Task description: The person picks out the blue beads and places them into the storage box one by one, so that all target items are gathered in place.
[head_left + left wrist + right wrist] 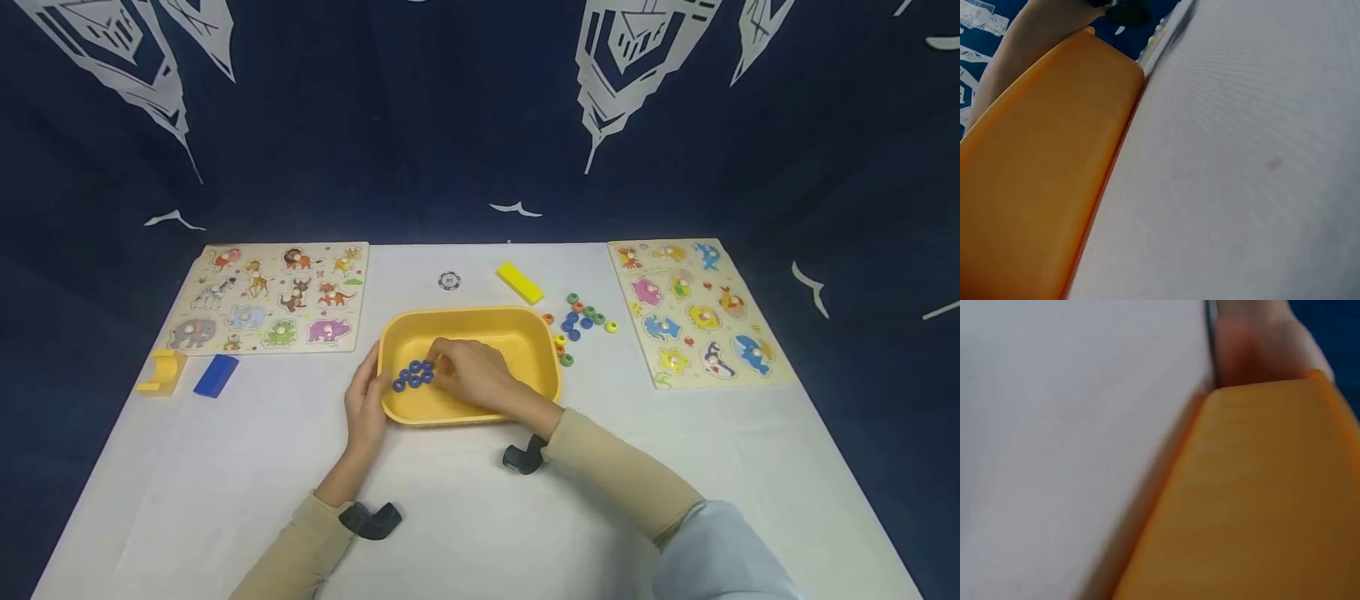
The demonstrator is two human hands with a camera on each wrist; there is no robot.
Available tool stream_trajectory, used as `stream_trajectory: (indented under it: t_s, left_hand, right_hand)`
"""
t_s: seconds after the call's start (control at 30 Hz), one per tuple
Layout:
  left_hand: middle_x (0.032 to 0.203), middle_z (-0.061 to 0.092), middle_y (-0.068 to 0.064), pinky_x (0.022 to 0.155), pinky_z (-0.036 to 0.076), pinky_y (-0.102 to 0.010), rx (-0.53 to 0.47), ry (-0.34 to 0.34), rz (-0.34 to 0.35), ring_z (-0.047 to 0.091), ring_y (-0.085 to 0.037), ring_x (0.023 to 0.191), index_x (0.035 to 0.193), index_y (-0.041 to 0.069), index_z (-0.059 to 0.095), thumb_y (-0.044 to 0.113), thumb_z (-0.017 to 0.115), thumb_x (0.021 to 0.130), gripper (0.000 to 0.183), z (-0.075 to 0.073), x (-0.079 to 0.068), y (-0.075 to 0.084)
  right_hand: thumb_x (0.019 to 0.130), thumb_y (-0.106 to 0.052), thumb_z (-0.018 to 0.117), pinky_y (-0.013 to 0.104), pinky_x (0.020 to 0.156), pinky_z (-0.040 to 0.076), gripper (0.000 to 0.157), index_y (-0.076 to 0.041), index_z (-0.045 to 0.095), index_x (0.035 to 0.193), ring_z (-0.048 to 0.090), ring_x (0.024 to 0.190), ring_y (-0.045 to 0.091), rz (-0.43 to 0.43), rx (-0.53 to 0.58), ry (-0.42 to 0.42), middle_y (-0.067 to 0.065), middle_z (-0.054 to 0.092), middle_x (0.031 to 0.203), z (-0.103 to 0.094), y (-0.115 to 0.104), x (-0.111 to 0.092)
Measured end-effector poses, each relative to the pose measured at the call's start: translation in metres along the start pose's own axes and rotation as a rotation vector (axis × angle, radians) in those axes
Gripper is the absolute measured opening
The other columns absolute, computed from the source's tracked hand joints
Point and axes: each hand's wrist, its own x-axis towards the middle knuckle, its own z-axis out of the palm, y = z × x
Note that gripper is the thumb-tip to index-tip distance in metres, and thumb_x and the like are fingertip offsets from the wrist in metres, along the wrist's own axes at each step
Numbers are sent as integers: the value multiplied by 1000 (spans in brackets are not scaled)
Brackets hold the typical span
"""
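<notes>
Yellow tray [517, 354] sits mid-table on the white tablecloth [450, 508], long side toward the person; the small ring-shaped blue beads [414, 381] lie inside it, bunched in a slanting cluster toward the left end. Left hand [367, 410] grips that end, fingers along the outer wall, thumb at the rim. Right hand [474, 372] reaches in over the near side, fingers bent down with tips right beside the rightmost beads; can't tell if a bead is pinched, fingertips partly hidden. Wrist views give mostly tray wall, no help there. Step in hand, as judged: setting or lining up blue beads in the tray. Next move likely calls for a fine fingertip pinch or nudge on one bead without knocking its neighbours, left hand keeping the tray steady. Main risk: small round beads rolling out of place. Mixed-colour beads [573, 335] lie loose just beyond the tray's right end, more blue ones among them. Around: yellow block [520, 283], poker chip [449, 281], left animal puzzle [270, 300], right animal puzzle [701, 312], blue block [216, 376], yellow arch block [165, 372].
</notes>
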Motion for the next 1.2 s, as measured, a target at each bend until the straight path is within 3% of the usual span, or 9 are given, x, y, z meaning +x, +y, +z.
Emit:
stream_trajectory:
  t_s: [0.13, 0.27, 0.4, 0.53, 0.8, 1.0, 1.2]
  left_hand:
    - [139, 36, -13, 104, 29, -11, 2, 0, 13, 31, -20, 130, 133, -2, 35, -3, 35, 87, 46, 1, -1, 1]
    - [139, 36, -14, 104, 29, -12, 7, 9, 25, 31, -21, 130, 133, -3, 36, -3, 36, 87, 46, 1, -1, 2]
    - [139, 36, -14, 105, 29, -13, 4, 7, 32, 31, -22, 130, 133, -3, 35, -3, 36, 86, 47, 0, 0, 2]
    - [139, 35, -14, 104, 30, -12, -8, -2, 34, 31, -22, 130, 133, -4, 34, -4, 35, 86, 47, 0, 0, 1]
    - [139, 35, -14, 105, 29, -14, -9, -7, 25, 30, -22, 130, 134, -3, 34, -4, 35, 87, 47, 1, -1, 0]
    - [140, 36, -9, 106, 29, -16, -28, -6, 24, 31, -19, 130, 134, 3, 36, -3, 36, 87, 47, -1, 3, -18]
    - [140, 37, -5, 106, 30, -17, -28, 2, 38, 32, -15, 130, 134, 9, 38, 2, 37, 87, 47, -3, 5, -30]
  right_hand:
    - [78, -26, 66, 19, 48, 41, 24, -16, 61, 99, 48, 57, 6, -55, 160, 196, -11, 60, 76, -16, 13, -16]
    - [79, -26, 66, 18, 44, 38, 26, -12, 62, 101, 44, 55, 7, -89, 294, 425, -6, 59, 75, -35, 40, -32]
    - [79, -25, 65, 17, 44, 37, 29, -12, 61, 105, 44, 57, 8, -26, 314, 600, -2, 59, 74, -49, 73, -48]
    - [79, -21, 66, 15, 43, 34, 29, -12, 61, 107, 44, 57, 11, 105, 315, 710, -1, 59, 74, -56, 103, -61]
    - [79, -33, 65, 17, 44, 35, 34, -15, 62, 107, 44, 60, 13, 310, 333, 761, -3, 56, 72, -45, 153, -73]
    - [78, -31, 66, 17, 40, 37, 36, -15, 61, 110, 45, 57, 13, 369, 327, 717, -1, 58, 74, -32, 169, -74]
    - [77, -34, 66, 17, 40, 36, 39, -17, 59, 112, 45, 57, 12, 420, 232, 662, -2, 60, 76, -24, 173, -72]
